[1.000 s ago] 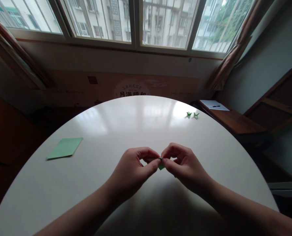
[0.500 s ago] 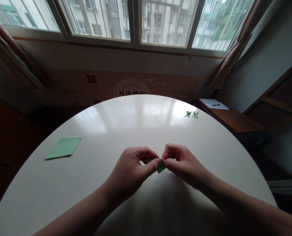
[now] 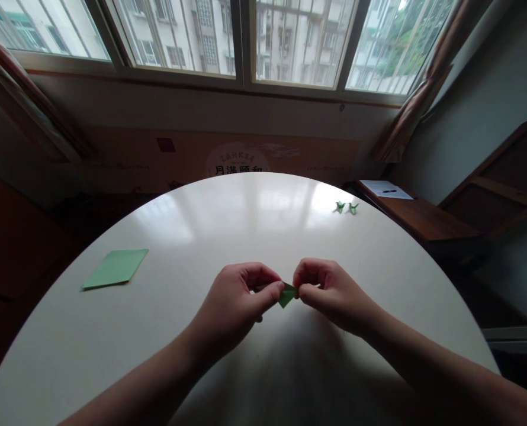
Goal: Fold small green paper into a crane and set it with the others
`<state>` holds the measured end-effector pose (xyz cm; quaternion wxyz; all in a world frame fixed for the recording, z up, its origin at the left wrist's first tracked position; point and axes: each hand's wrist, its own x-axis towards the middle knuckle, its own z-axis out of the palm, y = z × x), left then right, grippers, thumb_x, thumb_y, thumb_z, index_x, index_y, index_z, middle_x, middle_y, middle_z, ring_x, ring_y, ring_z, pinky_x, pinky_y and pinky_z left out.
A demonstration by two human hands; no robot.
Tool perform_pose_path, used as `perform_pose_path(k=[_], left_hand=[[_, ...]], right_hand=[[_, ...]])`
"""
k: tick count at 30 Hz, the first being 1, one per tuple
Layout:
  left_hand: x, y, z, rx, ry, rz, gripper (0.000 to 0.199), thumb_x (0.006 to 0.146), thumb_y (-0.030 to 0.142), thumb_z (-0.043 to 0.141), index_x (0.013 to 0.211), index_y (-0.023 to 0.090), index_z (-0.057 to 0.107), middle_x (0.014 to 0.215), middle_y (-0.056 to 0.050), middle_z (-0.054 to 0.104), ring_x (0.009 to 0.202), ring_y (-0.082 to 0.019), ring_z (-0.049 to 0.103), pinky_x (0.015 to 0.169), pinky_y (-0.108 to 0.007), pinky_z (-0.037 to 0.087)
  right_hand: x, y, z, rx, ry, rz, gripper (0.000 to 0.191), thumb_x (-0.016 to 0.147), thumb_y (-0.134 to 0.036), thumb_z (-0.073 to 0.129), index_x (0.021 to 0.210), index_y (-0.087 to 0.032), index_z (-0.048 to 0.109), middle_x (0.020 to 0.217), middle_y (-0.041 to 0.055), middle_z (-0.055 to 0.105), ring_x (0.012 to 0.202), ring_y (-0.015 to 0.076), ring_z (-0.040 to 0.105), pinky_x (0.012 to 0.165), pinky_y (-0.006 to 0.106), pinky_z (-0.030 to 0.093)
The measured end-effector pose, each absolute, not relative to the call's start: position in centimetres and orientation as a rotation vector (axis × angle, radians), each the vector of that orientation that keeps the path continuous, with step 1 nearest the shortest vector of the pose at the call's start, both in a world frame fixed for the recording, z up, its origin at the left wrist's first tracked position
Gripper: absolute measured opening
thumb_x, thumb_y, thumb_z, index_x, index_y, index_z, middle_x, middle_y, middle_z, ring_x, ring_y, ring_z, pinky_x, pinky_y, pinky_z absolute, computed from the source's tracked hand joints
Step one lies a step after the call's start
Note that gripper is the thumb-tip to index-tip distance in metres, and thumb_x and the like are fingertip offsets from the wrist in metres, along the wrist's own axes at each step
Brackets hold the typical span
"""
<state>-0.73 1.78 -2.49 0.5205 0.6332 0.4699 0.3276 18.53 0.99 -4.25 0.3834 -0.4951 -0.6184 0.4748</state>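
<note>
A small folded piece of green paper (image 3: 285,295) is held between both hands above the near middle of the round white table (image 3: 228,231). My left hand (image 3: 241,296) pinches its left side between thumb and fingers. At its right corner, the thumb and forefinger of my right hand (image 3: 328,290) are closed on the paper. Part of the paper is hidden behind the left fingers. On the far right of the tabletop stand two small green origami birds (image 3: 340,207). A stack of square green paper (image 3: 115,268) lies to the left.
Beyond the table's right edge, a brown wooden surface (image 3: 441,219) carries a white sheet (image 3: 381,189) with a dark pen (image 3: 389,191) on it. A barred window (image 3: 299,44) and curtains (image 3: 418,112) are behind the table.
My left hand has shifted slightly left, and the gap between the two hands is wider. More of the green paper shows between the fingertips.
</note>
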Motion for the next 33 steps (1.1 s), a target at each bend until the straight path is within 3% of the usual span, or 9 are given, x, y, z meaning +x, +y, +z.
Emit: perform_pose_path(k=[6, 10, 18, 25, 33], left_hand=[[-1.0, 2.4, -2.4, 1.332, 1.123, 0.924, 0.015, 0.077, 0.031, 0.075, 0.077, 0.015, 0.074, 0.065, -0.002, 0.068, 0.059, -0.013, 0.057, 0.046, -0.019, 0.047], [-0.9, 2.6, -2.6, 1.215, 1.053, 1.023, 0.018, 0.075, 0.033, 0.079, 0.078, 0.016, 0.075, 0.072, -0.003, 0.07, 0.065, -0.014, 0.058, 0.049, -0.019, 0.047], [-0.3, 1.5, -3.2, 1.375, 0.991, 0.97, 0.015, 0.081, 0.031, 0.073, 0.081, 0.017, 0.073, 0.076, -0.002, 0.068, 0.065, -0.013, 0.055, 0.053, -0.021, 0.046], [-0.4, 1.4, -3.2, 1.583, 1.061, 0.783, 0.016, 0.085, 0.028, 0.065, 0.088, 0.017, 0.076, 0.076, -0.003, 0.066, 0.075, -0.019, 0.059, 0.056, -0.025, 0.047], [-0.5, 1.8, -2.9, 1.328, 1.074, 0.742, 0.023, 0.078, 0.036, 0.074, 0.088, 0.016, 0.08, 0.072, -0.003, 0.065, 0.067, -0.015, 0.051, 0.053, -0.022, 0.043]], right_hand=[[19.0, 1.3, -4.1, -1.199, -1.438, 1.233, 0.007, 0.079, -0.02, 0.062, 0.082, -0.018, 0.068, 0.072, 0.0019, 0.066, 0.061, 0.0132, 0.054, 0.047, 0.022, 0.037], [18.5, 0.9, -4.4, -1.121, -1.426, 1.344, 0.018, 0.083, -0.031, 0.071, 0.095, -0.018, 0.068, 0.079, 0.0028, 0.066, 0.066, 0.014, 0.056, 0.043, 0.019, 0.037], [17.7, 0.1, -4.7, -1.063, -1.426, 1.295, 0.014, 0.08, -0.026, 0.078, 0.08, -0.017, 0.067, 0.071, -0.0002, 0.061, 0.059, 0.0098, 0.049, 0.044, 0.018, 0.036], [18.1, 0.5, -4.7, -0.993, -1.295, 1.376, 0.02, 0.079, -0.032, 0.08, 0.083, -0.017, 0.068, 0.07, -0.0003, 0.062, 0.058, 0.0111, 0.053, 0.04, 0.017, 0.037], [18.2, 0.6, -5.0, -1.007, -1.295, 1.508, 0.024, 0.08, -0.036, 0.081, 0.092, -0.017, 0.074, 0.079, 0.0033, 0.065, 0.069, 0.0144, 0.057, 0.042, 0.017, 0.043]])
